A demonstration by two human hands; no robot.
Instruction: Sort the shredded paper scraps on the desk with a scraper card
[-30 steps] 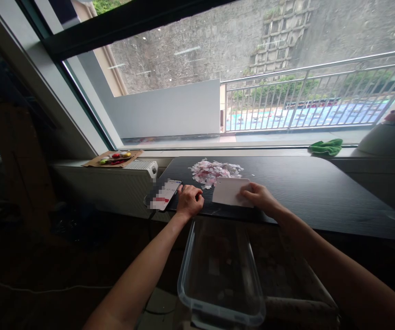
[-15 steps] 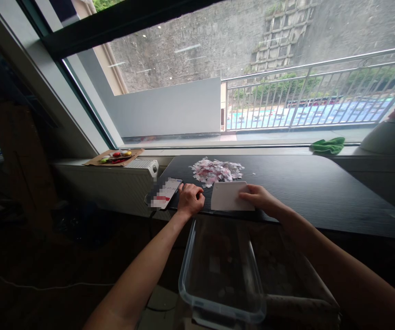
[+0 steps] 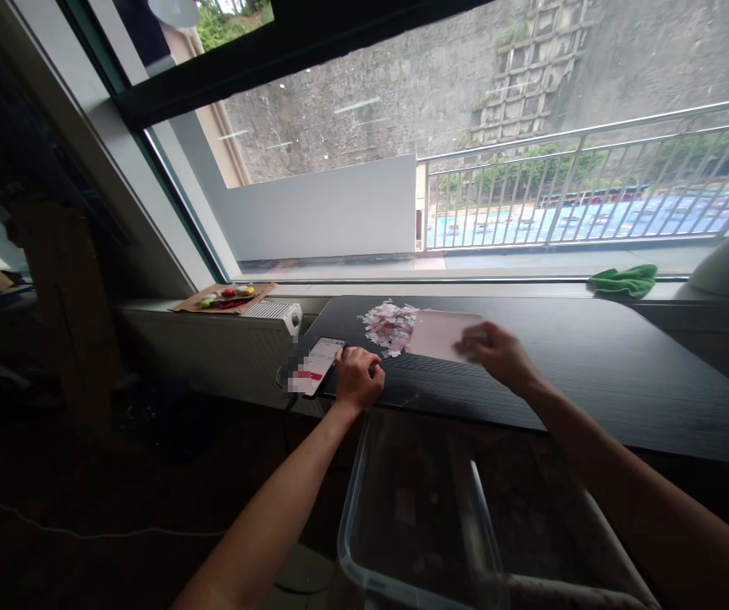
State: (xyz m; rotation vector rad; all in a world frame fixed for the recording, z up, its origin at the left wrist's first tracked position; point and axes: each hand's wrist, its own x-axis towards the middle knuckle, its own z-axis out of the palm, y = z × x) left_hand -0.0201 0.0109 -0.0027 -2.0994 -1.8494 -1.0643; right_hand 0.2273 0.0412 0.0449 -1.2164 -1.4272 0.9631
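Head view: right hand, blurred, gripped a pale card; paper scraps lay heaped left of that grip, at the card's edge. Left hand curled beside a phone, closure unclear.

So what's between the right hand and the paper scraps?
In the head view, a pale card held by the right hand extends to the paper scraps.

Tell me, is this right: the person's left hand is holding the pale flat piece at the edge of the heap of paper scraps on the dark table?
Not quite: it isn't the left hand. The head view shows the right hand holding the pale flat piece at the edge of the heap of paper scraps on the dark table.
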